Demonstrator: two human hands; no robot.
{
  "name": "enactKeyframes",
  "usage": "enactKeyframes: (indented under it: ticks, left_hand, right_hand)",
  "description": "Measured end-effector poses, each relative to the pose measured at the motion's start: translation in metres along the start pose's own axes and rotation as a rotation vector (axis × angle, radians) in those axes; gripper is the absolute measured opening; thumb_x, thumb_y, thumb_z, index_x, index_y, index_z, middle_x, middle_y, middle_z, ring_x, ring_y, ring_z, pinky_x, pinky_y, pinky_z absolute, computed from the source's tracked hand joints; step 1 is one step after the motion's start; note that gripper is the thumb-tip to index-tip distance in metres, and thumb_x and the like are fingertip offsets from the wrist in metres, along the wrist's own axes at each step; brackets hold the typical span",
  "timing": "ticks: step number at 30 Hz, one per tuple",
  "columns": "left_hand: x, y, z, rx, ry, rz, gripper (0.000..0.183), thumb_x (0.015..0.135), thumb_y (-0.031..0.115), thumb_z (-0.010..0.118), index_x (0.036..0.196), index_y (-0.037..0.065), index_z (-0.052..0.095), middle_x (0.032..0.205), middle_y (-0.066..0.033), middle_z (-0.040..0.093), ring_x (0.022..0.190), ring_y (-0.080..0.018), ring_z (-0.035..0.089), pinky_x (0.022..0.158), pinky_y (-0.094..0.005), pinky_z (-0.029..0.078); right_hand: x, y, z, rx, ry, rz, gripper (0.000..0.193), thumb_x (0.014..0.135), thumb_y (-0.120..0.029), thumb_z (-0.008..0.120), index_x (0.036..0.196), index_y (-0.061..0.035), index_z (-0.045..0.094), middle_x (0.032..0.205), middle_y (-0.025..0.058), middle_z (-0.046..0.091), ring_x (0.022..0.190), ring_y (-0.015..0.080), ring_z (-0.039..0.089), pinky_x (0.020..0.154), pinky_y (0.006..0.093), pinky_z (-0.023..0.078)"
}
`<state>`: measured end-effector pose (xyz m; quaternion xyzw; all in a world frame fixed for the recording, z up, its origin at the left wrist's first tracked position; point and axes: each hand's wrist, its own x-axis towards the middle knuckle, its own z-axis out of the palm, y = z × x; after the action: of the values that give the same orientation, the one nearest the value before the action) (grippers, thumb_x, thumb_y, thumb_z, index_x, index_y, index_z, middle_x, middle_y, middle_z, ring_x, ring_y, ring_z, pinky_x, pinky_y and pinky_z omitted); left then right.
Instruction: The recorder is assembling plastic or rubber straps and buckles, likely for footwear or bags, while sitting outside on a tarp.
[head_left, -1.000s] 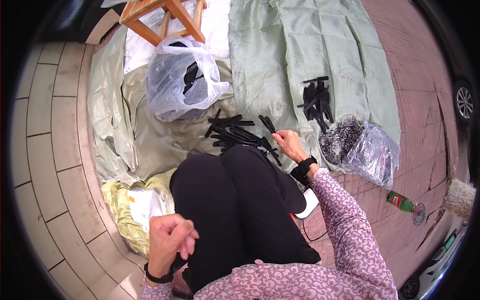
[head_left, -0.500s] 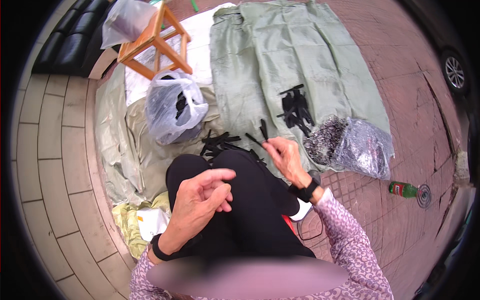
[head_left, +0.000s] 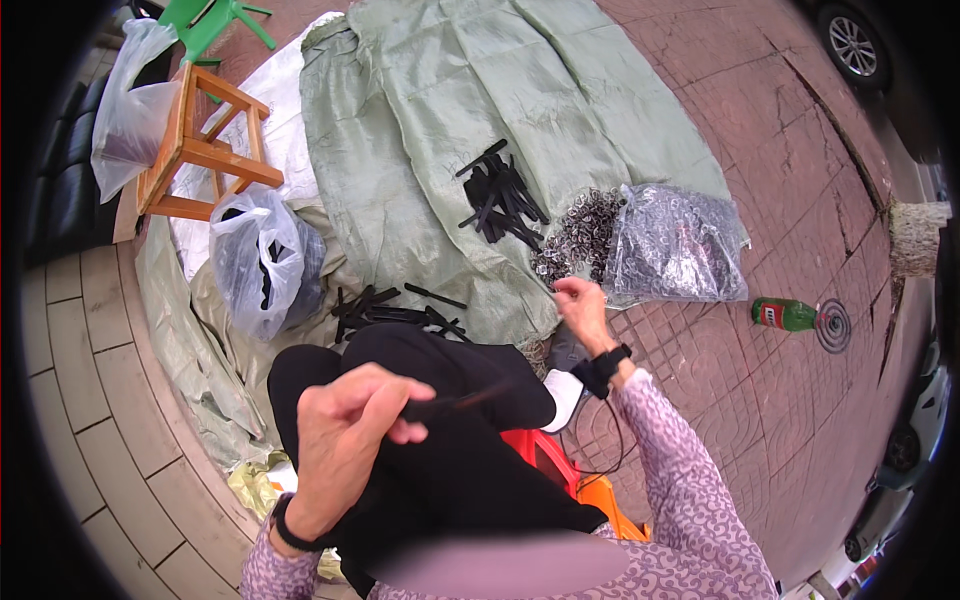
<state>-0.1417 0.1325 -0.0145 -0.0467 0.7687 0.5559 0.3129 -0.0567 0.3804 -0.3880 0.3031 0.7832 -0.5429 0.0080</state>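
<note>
Over my lap, my left hand (head_left: 350, 435) pinches a black strip (head_left: 440, 407) that is blurred by motion. My right hand (head_left: 585, 312) is at the near edge of a heap of small dark metal rings or buckles (head_left: 578, 238). Its fingertips are drawn together, and what they hold, if anything, is too small to make out. Just beyond my knees lies a loose pile of black strips (head_left: 385, 315). A second pile of black strips (head_left: 500, 203) rests farther out on the green sheet (head_left: 440, 110), left of the metal heap.
A clear plastic bag of metal pieces (head_left: 680, 245) adjoins the heap. Right of it are a green bottle (head_left: 785, 314) and a dark coil (head_left: 834, 325). At left stand a whitish plastic bag (head_left: 250, 270), a wooden stool (head_left: 210, 150) and a green chair (head_left: 210, 30).
The black strip in my right hand has passed to my left, which was empty-looking before. My right hand has moved over to the metal heap. The view has swung rightward.
</note>
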Motion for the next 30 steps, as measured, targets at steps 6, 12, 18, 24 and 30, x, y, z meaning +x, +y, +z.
enactKeyframes:
  ticks: [6,12,18,24,30]
  left_hand:
    - [-0.018,0.001,-0.029,0.060,0.079,-0.211,0.013,0.092,0.000,0.063,0.095,-0.005,0.074,0.076,-0.0040,0.064,0.055,-0.0075,0.061,0.051,-0.0171,0.044]
    - [-0.027,-0.010,-0.034,-0.196,0.164,-0.158,0.015,0.092,-0.005,0.061,0.104,-0.005,0.068,0.082,-0.0072,0.065,0.062,-0.0124,0.067,0.058,-0.0205,0.054]
    - [-0.030,-0.022,-0.035,-0.271,0.054,-0.066,0.008,0.092,-0.007,0.059,0.095,-0.004,0.066,0.094,-0.0100,0.065,0.073,-0.0167,0.071,0.064,-0.0229,0.055]
    - [-0.043,-0.029,-0.027,-0.271,-0.092,0.020,0.012,0.094,-0.004,0.058,0.098,-0.005,0.069,0.097,-0.0099,0.066,0.080,-0.0174,0.071,0.071,-0.0231,0.055]
    - [-0.073,-0.033,-0.017,-0.126,-0.049,0.172,0.015,0.091,-0.005,0.058,0.099,-0.005,0.070,0.090,-0.0095,0.070,0.078,-0.0144,0.069,0.070,-0.0241,0.054]
  right_hand:
    - [0.044,0.025,0.025,-0.318,0.184,-0.193,0.021,0.074,-0.002,0.070,0.095,-0.0038,0.071,0.084,0.0161,0.065,0.082,0.0358,0.064,0.077,0.0440,0.051]
    - [0.054,0.044,0.031,-0.338,0.085,-0.265,0.020,0.075,0.000,0.071,0.095,-0.0011,0.070,0.074,0.0123,0.065,0.068,0.0270,0.066,0.064,0.0372,0.053]
    - [0.035,-0.001,0.009,0.262,0.066,0.168,0.017,0.089,0.002,0.059,0.100,0.0084,0.069,0.073,0.0111,0.068,0.060,0.0166,0.069,0.054,0.0263,0.057]
    - [0.017,-0.068,-0.039,0.488,0.098,0.129,0.010,0.090,0.001,0.060,0.098,0.0057,0.066,0.080,0.0094,0.068,0.065,0.0168,0.069,0.053,0.0256,0.056]
    - [-0.079,-0.197,-0.086,0.695,-0.227,-0.088,0.009,0.092,-0.007,0.067,0.098,-0.0009,0.066,0.083,0.0032,0.066,0.070,0.0112,0.061,0.065,0.0262,0.052]
